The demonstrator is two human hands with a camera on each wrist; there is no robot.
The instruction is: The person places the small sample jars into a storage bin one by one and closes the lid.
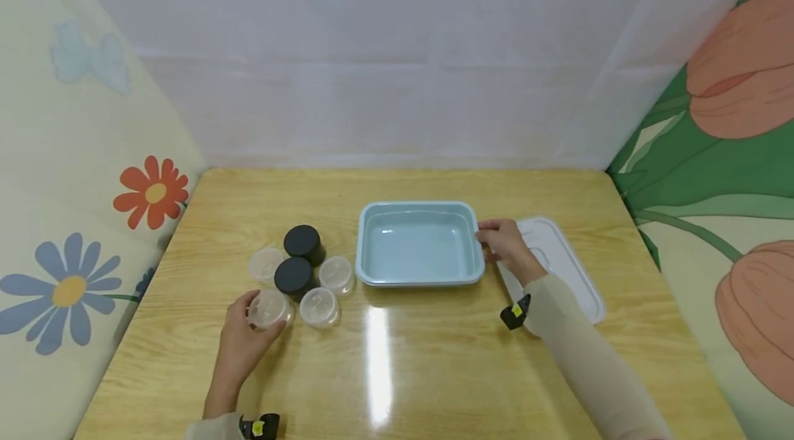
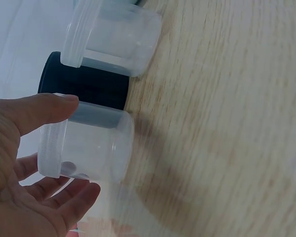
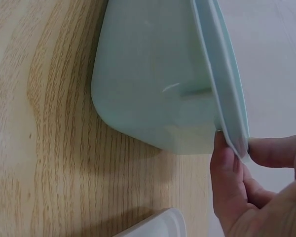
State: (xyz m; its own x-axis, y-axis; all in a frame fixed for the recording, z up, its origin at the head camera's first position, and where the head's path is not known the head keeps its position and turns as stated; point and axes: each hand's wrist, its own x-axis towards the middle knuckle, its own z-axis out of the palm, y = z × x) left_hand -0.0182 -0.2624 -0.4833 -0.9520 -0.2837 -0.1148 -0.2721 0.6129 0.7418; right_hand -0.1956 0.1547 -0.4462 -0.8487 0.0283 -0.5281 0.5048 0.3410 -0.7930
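Observation:
In the head view my left hand (image 1: 240,343) is at the front of a group of small jars. Its thumb and fingers hold a round clear plastic jar (image 1: 268,309) with a ribbed screw lid; in the left wrist view the clear jar (image 2: 91,145) stands on the table between thumb and fingertips. My right hand (image 1: 510,247) pinches the right rim of a pale blue rectangular tub (image 1: 415,247). The right wrist view shows the thumb over the rim of the tub (image 3: 153,74) and fingers beneath. The tub's inside is bare.
Two black jars (image 1: 295,277) and several other clear jars (image 1: 319,307) stand close together left of the tub. A white rectangular lid (image 1: 577,274) lies on the wooden table (image 1: 446,371) under my right forearm. A white cloth wall (image 1: 397,95) rises behind.

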